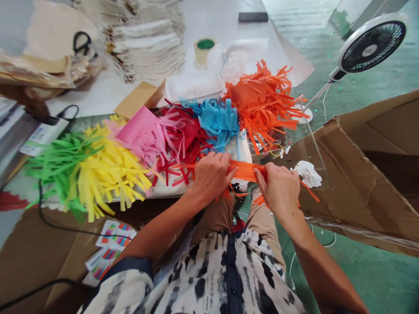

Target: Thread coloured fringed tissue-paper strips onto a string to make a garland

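From the head camera, your left hand (211, 174) and your right hand (279, 187) are both closed in a pinch on one orange paper strip (244, 170), which is pulled flat between them just above your knees. The strip is bright orange and smooth along its upper band, with thin cut fringes hanging from its lower edge and poking out beside and under both hands. Your fingers cover its ends, so how long it runs is hard to say. Just beyond your hands lies a row of fringed paper heaps: a green pile (55, 168) at far left, then a yellow pile (104, 174), a pink pile (144, 135), a red pile (183, 144), a blue pile (216, 120) and an orange pile (262, 100), each overlapping its neighbour. A crumpled white wad (307, 173) sits just beside your right hand, on the flap of a large cardboard box (360, 174). A white fan (371, 46) stands further back at right, and a tape roll (204, 50) lies behind the heaps.
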The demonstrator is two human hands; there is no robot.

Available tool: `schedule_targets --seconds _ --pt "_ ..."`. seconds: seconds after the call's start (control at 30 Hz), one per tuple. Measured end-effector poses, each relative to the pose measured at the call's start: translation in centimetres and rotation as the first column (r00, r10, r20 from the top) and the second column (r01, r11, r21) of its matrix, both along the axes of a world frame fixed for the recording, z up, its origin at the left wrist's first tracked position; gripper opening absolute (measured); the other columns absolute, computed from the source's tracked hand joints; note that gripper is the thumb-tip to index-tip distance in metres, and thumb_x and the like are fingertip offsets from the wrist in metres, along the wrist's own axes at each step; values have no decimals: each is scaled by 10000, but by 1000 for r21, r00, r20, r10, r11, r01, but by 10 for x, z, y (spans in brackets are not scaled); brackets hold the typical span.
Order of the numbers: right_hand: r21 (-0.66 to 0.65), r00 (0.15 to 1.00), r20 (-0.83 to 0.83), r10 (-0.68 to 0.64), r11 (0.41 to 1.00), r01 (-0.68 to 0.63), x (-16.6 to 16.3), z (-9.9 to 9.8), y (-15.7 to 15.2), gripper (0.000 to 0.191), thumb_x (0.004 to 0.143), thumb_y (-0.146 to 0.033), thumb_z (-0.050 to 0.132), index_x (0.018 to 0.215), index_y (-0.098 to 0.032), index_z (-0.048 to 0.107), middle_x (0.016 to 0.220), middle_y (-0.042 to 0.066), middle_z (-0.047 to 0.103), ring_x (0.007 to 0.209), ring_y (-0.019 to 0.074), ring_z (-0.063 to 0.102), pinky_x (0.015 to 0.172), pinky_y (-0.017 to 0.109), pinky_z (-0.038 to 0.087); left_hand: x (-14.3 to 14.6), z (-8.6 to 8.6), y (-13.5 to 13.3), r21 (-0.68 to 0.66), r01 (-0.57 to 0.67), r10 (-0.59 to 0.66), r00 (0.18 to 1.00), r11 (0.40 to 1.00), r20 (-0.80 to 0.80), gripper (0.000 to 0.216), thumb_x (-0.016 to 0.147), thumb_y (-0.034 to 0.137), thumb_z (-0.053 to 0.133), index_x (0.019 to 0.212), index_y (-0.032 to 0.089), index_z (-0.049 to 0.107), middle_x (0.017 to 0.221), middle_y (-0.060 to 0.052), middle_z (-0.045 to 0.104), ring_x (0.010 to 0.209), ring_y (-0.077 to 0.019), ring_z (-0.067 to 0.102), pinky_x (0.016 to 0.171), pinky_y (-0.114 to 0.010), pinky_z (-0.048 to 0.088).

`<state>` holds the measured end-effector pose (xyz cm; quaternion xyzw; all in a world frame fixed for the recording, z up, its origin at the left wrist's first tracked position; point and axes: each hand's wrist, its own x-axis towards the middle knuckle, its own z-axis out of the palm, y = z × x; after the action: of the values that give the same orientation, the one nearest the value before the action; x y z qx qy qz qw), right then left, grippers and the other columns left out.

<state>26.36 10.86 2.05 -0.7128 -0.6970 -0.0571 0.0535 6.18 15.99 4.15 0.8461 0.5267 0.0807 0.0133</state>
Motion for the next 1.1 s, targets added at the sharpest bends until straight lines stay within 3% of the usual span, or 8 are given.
schedule_targets --seconds 0.13,0.27,0.47,0.57,0.67,0.9,1.0,1.1 --pt "-10 1000 9 -8 1000 8 -3 -1 0 328 1075 -426 494 882 -192 620 789 86 712 804 255 621 752 365 243 -6 -6 -6 263 304 -340 935 916 104 391 1040 192 555 1424 232 615 1450 -82 680 1405 -270 569 1227 -506 410" --pt "13 1000 -28 -11 1000 11 0 0 1 290 1054 -418 514 940 -183 641 782 93 712 799 263 614 754 372 253 -3 -17 -19 196 522 -547 831 830 105 378 1051 303 590 1417 222 638 1413 -76 708 1375 -243 612 1345 -542 282" --pt "231 990 -85 -113 964 129 29 14 -20 348 1011 -286 541 1319 -170 653 1131 159 767 1034 328 636 819 423 333 -8 -27 -25 108 494 -506 846 863 169 391 1024 382 650 1403 286 660 1423 -67 703 1338 -262 632 1351 -676 142" --pt "300 994 -89 69 953 -39 22 16 -42 419 1011 -186 502 1406 -215 638 1340 134 734 1217 314 627 980 471 378 -8 -25 -26 83 492 -498 852 867 160 390 1040 409 614 1408 284 658 1423 -72 703 1351 -266 619 1349 -686 111" --pt "186 948 -79 308 939 -289 3 6 -57 442 1004 -198 553 1438 -219 638 1408 103 723 1337 295 607 1158 501 343 -7 -24 -27 82 491 -498 851 867 167 388 1040 394 615 1402 262 664 1424 -87 703 1347 -272 625 1347 -692 111" --pt "204 948 -75 311 935 -290 7 -15 -56 404 1039 -269 582 1437 -246 644 1427 63 718 1310 284 641 1270 599 231 -45 -14 -15 9 474 -462 853 880 241 280 1076 385 543 1228 304 763 1335 -5 767 1365 -227 629 1361 -633 90" --pt "201 939 -70 338 926 -318 13 -13 -56 391 1038 -288 585 1422 -275 657 1399 59 733 1323 292 624 1278 613 195 -76 2 -1 -27 291 -280 938 956 205 308 1061 435 549 984 294 812 1121 -13 821 1323 -256 639 1336 -635 173" --pt "203 938 -79 338 927 -316 14 -12 -57 372 1032 -304 587 1393 -298 674 1381 51 741 1333 302 611 1270 627 182 -89 17 2 135 -9 -12 988 991 151 384 1049 428 558 808 237 788 938 -61 804 1224 -308 653 1290 -683 219"
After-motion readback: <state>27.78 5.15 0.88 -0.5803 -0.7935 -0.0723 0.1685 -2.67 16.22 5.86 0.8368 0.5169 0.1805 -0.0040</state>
